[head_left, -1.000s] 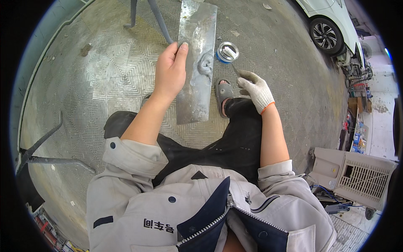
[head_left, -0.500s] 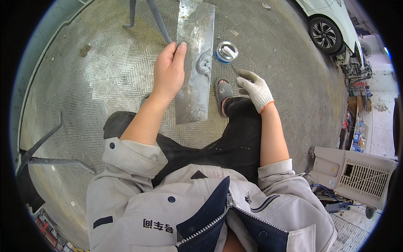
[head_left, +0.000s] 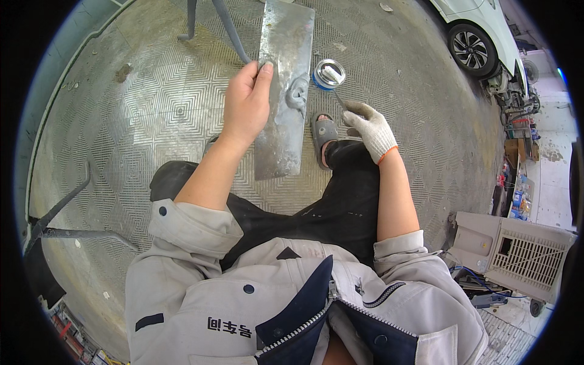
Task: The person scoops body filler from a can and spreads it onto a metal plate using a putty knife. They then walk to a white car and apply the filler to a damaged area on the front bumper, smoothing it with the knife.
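My bare left hand is closed on the left edge of a long metal plate, thumb on top. A swirled lump of grey putty sits near the plate's right edge, with thin grey smears around it. My right hand, in a whitish knit glove with an orange cuff edge, grips a thin dark tool whose far end reaches the tin. That round tin, silver-rimmed with a blue side, stands just right of the plate. Something white lies across its top; whether it is on the tool cannot be made out.
Grey metal stand legs rise behind the plate, and more legs stand at the left. A white car is at the far right. A beige plastic grille housing lies at the right. My sandalled foot rests below the tin.
The plate has tilted slightly, its far end shifting a little to the right, and my left hand has moved slightly with it. My right hand and the tin look the same.
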{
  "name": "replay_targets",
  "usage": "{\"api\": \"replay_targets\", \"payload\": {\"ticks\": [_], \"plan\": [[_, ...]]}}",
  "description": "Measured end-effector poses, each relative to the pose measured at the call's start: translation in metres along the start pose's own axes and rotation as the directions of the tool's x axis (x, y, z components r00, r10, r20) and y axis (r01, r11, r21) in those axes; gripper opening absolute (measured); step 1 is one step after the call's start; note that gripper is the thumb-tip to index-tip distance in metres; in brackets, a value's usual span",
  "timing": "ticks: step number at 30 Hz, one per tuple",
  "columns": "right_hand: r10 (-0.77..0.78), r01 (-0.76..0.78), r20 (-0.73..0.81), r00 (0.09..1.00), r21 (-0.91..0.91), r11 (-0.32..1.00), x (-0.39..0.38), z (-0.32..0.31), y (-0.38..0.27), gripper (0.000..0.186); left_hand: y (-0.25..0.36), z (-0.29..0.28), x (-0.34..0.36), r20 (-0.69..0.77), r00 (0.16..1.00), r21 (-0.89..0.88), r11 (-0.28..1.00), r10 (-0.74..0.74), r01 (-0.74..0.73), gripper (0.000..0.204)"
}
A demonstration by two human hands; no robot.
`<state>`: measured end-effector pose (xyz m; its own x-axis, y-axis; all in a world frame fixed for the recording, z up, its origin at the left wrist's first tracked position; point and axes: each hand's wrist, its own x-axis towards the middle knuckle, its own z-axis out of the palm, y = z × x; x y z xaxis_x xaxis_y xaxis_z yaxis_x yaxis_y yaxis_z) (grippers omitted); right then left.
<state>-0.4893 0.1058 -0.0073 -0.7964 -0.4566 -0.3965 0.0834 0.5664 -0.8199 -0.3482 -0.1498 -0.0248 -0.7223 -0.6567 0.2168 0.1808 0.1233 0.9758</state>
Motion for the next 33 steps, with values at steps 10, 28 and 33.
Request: {"api": "replay_targets", "payload": {"ticks": [10,28,33], "plan": [[-0.014,0.014,0.000,1.000,-0.058,0.998,0.0016,0.0042,0.0001,0.056,-0.0001,0.0056,-0.0044,0.080,0.996,0.019,1.000,-0.026,0.024,0.039],[-0.035,0.034,-0.008,0.999,-0.043,0.998,0.0008,0.0025,-0.0001,0.052,0.0052,0.0009,-0.0026,0.021,1.000,0.043,0.999,0.011,-0.012,0.041],[-0.028,0.028,-0.005,1.000,-0.038,0.999,0.0015,0.0019,0.0010,0.053,0.0054,0.0007,-0.0032,0.023,1.000,0.027,1.000,0.011,-0.011,0.041]]}}
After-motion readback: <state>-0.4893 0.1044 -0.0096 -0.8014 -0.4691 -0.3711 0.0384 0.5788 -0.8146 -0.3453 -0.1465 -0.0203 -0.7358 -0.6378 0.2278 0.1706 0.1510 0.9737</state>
